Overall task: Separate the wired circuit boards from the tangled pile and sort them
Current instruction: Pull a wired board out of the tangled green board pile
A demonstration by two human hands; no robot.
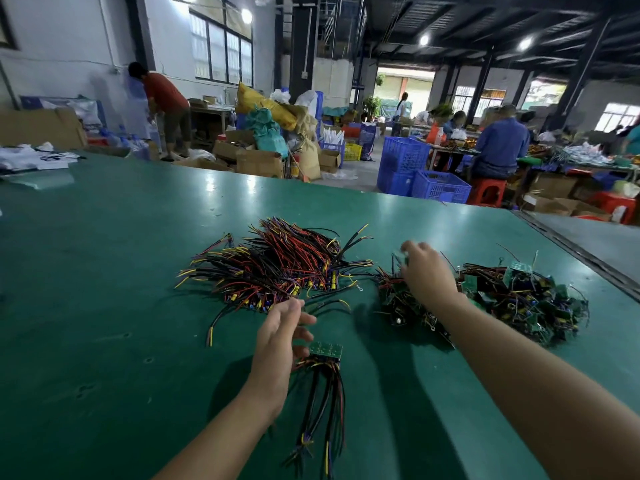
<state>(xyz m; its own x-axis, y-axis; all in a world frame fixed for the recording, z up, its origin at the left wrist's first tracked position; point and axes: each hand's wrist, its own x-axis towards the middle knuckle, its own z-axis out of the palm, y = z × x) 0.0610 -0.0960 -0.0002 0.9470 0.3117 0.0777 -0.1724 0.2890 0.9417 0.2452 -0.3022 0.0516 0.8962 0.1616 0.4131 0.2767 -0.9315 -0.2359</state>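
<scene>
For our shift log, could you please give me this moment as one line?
left hand: beside single wired board, grip unclear | right hand: reaching into tangled pile, blurred | laid-out pile: mid-table

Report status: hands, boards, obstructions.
Left hand open beside one separated board. Right hand in tangled pile, grip blurred. Wire heap ahead; nothing blocking.

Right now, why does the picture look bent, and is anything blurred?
Head view: the wide lens bows the table's edges; ceiling lamps leave pale glare patches on it; the right hand is smeared by motion at its fingers, the left hand sharper; both throw soft shadows.
</scene>
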